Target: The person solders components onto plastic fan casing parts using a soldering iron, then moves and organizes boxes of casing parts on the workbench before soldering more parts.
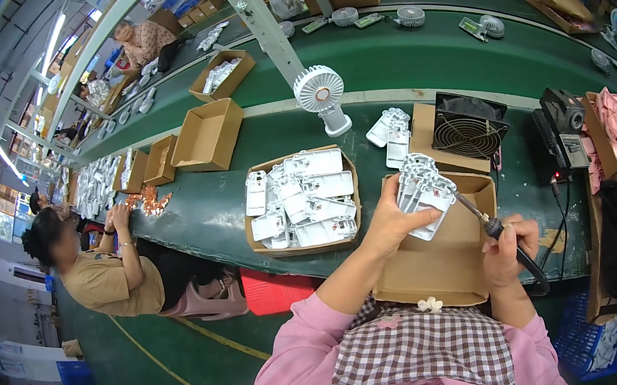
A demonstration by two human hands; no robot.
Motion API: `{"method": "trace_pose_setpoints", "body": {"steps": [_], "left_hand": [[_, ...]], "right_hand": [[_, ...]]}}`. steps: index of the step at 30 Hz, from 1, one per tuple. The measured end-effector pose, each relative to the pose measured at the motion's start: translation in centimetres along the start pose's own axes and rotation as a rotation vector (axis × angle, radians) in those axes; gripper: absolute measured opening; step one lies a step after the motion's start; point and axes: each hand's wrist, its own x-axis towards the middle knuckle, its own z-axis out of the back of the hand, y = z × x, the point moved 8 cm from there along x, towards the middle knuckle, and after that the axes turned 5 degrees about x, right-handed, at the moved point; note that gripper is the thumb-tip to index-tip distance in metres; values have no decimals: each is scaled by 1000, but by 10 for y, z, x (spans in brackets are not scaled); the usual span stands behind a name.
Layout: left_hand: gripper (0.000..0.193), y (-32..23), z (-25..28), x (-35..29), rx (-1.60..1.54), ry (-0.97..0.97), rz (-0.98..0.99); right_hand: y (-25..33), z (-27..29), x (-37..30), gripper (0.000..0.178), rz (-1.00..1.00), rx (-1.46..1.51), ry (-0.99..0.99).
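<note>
My left hand (396,221) is closed around white plastic fan housings (427,191), held over an open cardboard box (432,273). In my right hand (509,250) is a soldering iron (492,226), gripped by its dark handle, its metal shaft pointing up and left to the housings. Whether the tip touches them I cannot make out. Left of my left hand, a shallow carton (308,248) is heaped with similar white housings (309,200). More white housings (395,138) lie on the bench beyond my hands.
A white handheld fan (321,97) stands at the bench's back. To the right are a black fume fan (468,129), a soldering station (562,132) with cables, and a box of pink parts (615,121). A co-worker (112,273) sits at left. Behind runs a green conveyor (383,50).
</note>
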Motion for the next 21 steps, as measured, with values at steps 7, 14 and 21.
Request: {"method": "trace_pose_setpoints", "body": {"steps": [7,14,21], "left_hand": [[72,-10,-5,1,-60,-3,5],[55,-7,-5,-5,-71,-13,109],[56,-16,-1,-3,134,-93,-168]], "right_hand": [[-2,-1,2,22,11,43,-7],[0,-6,0,22,35,42,17],[-2,-6,-1,20,-20,16,58]]}}
